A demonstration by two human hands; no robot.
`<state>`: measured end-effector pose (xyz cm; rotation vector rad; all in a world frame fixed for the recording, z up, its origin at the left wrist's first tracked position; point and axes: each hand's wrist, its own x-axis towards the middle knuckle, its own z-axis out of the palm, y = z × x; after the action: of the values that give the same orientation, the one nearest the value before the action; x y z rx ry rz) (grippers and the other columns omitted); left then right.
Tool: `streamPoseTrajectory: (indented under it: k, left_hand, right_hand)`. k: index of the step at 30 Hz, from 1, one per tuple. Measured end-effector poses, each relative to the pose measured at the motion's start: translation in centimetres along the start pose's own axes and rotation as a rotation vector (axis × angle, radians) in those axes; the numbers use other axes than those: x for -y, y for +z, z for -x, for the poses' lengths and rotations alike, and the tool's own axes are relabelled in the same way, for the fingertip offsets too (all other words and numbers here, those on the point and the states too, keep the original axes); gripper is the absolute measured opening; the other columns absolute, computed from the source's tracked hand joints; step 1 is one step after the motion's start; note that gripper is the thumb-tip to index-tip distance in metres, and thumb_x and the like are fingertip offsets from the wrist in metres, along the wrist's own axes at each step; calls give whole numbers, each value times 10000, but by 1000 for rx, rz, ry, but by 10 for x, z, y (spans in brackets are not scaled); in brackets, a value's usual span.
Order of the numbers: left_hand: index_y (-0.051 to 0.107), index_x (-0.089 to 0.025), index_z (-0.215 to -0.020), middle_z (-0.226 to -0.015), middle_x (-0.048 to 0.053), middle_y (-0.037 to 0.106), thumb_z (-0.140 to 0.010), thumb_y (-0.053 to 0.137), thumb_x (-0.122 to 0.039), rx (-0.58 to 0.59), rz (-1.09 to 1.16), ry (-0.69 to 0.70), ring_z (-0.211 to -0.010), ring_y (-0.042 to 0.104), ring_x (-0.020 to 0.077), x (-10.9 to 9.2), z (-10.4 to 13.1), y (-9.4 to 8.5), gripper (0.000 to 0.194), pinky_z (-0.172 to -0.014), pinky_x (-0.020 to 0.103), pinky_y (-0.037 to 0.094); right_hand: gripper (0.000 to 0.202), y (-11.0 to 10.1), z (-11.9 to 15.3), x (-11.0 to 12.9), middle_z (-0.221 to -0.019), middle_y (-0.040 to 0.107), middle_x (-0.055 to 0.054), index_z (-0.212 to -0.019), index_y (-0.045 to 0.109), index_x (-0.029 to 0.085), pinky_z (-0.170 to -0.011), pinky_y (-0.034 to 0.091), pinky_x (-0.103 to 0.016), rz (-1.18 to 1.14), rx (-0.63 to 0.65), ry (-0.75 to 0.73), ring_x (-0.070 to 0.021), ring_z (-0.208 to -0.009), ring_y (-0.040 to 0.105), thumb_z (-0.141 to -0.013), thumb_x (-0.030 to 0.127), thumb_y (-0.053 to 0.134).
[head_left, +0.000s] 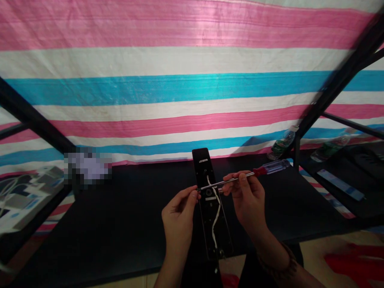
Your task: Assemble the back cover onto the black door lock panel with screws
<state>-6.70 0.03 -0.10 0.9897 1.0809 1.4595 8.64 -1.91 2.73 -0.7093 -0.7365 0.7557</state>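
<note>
A screwdriver (271, 167) with a clear and red handle lies nearly level across the view, its shaft pointing left. My right hand (247, 196) is closed on the shaft by thumb and fingers, and the handle sticks out to the right. At the tip, my left hand (181, 212) pinches with thumb and forefinger; anything small held there is too tiny to make out. Below both hands lies a long black panel (220, 234) with a white cable (216, 218) running along it. A short metallic piece shows under my right fingertips, its kind unclear.
The panel rests on a black table (129, 224). Plastic bottles (282, 144) stand or lean at the right back by a black frame post. White boxes (30, 200) with cables are at the left. A striped tarp (168, 88) hangs behind.
</note>
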Motion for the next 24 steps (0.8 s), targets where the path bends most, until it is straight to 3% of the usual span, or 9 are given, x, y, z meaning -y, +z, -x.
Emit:
streamPoseTrajectory:
  k: [6, 15, 19, 24]
  left_hand:
    - [799, -149, -779, -734, 47, 755, -553, 949, -367, -41, 287, -186, -644, 682, 116, -2, 5, 5, 348, -611, 192, 569]
    - [781, -140, -779, -717, 28, 732, -543, 960, -366, -34, 276, -227, -630, 658, 100, 1, 9, 3, 373, -596, 179, 552]
    - [778, -140, -791, -714, 15, 716, -542, 967, -364, -51, 316, -258, -625, 648, 91, 4, 10, 4, 384, -592, 169, 547]
    - [762, -137, -795, -721, 8, 692, -560, 966, -286, -12, 602, -461, -598, 613, 69, 2, 14, 11, 345, -565, 162, 531]
  right_hand:
    - [129, -6, 11, -4, -858, 777, -24, -907, 668, 240, -568, 601, -260, 36, -8, -45, -132, -603, 712, -974, 348, 647]
    - [141, -12, 19, -1, -878, 773, -30, -947, 676, 262, -540, 612, -295, 154, 43, -90, -167, -634, 735, -1018, 319, 568]
    - [153, -13, 26, 8, -913, 765, -35, -1017, 690, 300, -599, 649, -350, 225, 151, -225, -190, -684, 753, -1025, 267, 541]
    - [272, -8, 43, 20, -1012, 779, -62, -1215, 689, 370, -649, 673, -364, 349, 379, -427, -204, -763, 773, -1011, 240, 563]
